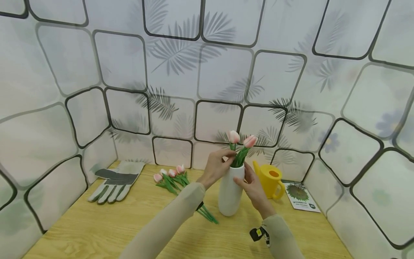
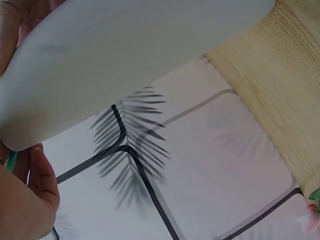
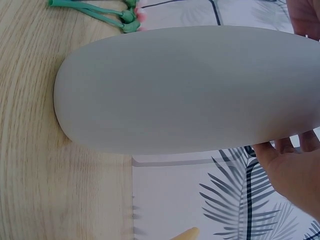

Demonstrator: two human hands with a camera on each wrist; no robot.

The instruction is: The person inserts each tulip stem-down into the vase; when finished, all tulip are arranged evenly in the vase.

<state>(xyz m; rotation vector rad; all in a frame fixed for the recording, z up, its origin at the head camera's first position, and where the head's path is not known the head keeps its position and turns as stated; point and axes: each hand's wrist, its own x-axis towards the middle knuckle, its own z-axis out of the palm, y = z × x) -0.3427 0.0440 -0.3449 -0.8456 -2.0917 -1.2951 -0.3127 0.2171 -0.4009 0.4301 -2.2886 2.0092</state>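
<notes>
A tall white vase (image 1: 230,192) stands upright on the table, with two pink-and-white artificial tulips (image 1: 239,144) rising from its mouth. At the rim, my left hand (image 1: 217,166) pinches the green stem and leaves of a tulip; its fingertips are partly hidden. My right hand (image 1: 253,187) grips the vase's upper right side, thumb in front and fingers behind. From the right wrist, the vase (image 3: 185,90) fills the view with the right hand's fingers (image 3: 267,152) against its side. In the left wrist view a bit of green shows beside the left hand (image 2: 25,200).
Several more tulips (image 1: 171,176) lie on the wooden table left of the vase, their stems toward me. A yellow watering can (image 1: 266,180) and a printed seed packet (image 1: 302,198) are at the right. Grey-and-white gloves (image 1: 118,181) lie at the far left. Patterned curtains surround the table.
</notes>
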